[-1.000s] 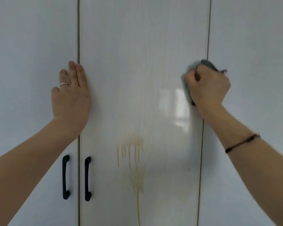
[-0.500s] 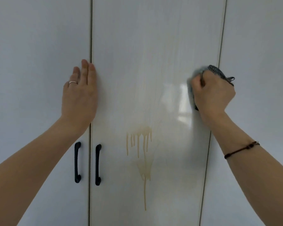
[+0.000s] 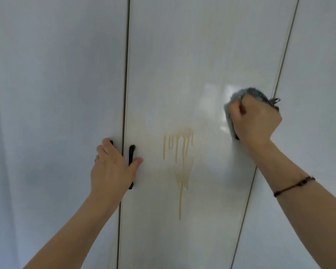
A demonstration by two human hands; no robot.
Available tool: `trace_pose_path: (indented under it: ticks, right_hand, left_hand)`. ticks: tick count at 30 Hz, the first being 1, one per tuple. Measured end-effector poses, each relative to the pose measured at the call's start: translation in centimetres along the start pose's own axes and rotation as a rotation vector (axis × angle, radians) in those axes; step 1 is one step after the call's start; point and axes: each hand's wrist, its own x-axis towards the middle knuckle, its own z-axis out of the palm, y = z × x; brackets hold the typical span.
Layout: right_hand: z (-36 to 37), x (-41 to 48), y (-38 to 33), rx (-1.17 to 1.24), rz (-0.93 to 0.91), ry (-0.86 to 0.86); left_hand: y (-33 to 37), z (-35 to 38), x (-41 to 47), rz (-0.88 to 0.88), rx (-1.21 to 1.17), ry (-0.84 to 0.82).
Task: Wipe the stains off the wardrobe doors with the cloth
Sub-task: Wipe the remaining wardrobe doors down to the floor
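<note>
**Cloth at the door's right edge, drips unwiped at its middle**

We hold the cloth [image 3: 253, 92] bunched in the right hand [image 3: 257, 120], a tight fist closed round it and pressed on the middle door [image 3: 182, 55] near its right edge. The stain [image 3: 179, 144], brown drips with one long run, sits at that door's middle, apart from the cloth and unwiped. Our left hand [image 3: 113, 171] lies across the seam at the door's left edge, over the black handles [image 3: 131, 152], thumb spread on the middle door. Whether its fingers hook a handle we cannot tell.

As we judge it, so small a wad may smear the drips rather than lift them. Hard strokes may also swing the door open if the left hand slackens.

The wardrobe is shut, so its contents are hidden.
</note>
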Motion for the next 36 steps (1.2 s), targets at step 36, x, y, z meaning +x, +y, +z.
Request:
trace_pose_path:
  ticks: [36]
  right_hand:
    - [3.6,3.3,-12.8,0.06,-0.118,0.056]
  left_hand:
    - [-1.5,1.9,-0.3,-0.112,-0.156,-0.033]
